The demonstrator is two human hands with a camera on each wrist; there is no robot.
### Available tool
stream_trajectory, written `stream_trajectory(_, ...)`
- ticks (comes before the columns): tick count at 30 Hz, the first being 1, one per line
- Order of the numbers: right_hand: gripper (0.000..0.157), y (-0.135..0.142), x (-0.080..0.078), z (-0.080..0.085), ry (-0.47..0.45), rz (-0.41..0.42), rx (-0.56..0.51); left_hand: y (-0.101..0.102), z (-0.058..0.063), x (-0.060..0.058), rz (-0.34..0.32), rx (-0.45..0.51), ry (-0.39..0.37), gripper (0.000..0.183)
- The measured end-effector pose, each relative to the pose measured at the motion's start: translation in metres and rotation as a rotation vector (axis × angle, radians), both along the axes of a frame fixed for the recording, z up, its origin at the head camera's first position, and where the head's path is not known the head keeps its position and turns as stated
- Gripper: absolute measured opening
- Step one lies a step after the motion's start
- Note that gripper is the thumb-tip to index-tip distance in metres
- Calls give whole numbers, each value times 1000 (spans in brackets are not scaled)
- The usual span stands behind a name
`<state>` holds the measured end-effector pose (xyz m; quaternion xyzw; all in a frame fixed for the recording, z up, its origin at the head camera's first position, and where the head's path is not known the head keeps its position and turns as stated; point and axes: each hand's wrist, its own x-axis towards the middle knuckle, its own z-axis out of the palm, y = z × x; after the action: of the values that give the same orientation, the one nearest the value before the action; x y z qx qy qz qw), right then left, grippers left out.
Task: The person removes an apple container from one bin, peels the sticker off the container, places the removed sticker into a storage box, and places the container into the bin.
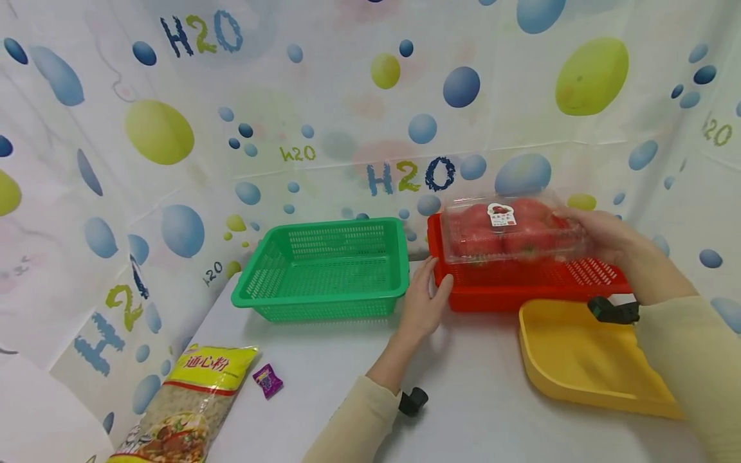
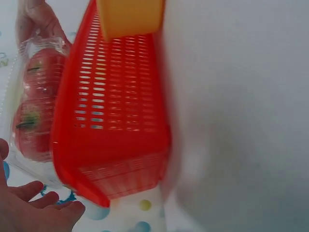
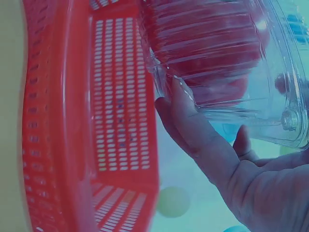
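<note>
A clear plastic box of tomatoes [image 1: 509, 235] with a white label hangs tilted over the red basket [image 1: 492, 301] at the back right. At its right end my right hand [image 1: 604, 238] grips the box. In the right wrist view, the fingers [image 3: 193, 125] lie against the ribbed plastic. My left hand [image 1: 422, 305] is at the left end of the red basket, its fingers spread close to the rim and nothing held. The left wrist view shows those fingers [image 2: 53, 203] loosely extended near the basket corner and the box's lower end.
Left of the red basket stands a green basket [image 1: 324, 299]. A yellow tray [image 1: 579, 386] sits in front at the right, partly hidden by the right sleeve. At the front left lie a bag of pasta [image 1: 191, 405] and a small purple wrapped candy [image 1: 268, 381]. Patterned cloth hangs behind.
</note>
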<state>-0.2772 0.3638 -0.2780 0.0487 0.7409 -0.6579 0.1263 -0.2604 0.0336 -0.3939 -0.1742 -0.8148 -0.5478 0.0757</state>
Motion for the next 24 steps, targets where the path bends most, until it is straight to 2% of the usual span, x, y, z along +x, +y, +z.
stream_trajectory(5, 33, -11, 6, 3, 33, 11, -22, -9, 14, 8, -49, 173, -15, 57)
stream_trajectory(10, 32, -26, 14, 1, 86, 39, -15, -27, 25, 10, -64, 241, -4, 56)
stream_trajectory(14, 35, -44, 20, -2, 77, 19, -3, -45, 28, 8, -72, 310, -18, 54)
stream_trajectory(18, 39, -64, 29, -6, 52, -12, 27, -63, 28, 9, -128, 398, -81, 55)
stream_trajectory(24, 42, -90, 46, -13, 43, -17, -3, -87, 31, 15, -145, 379, -140, 61)
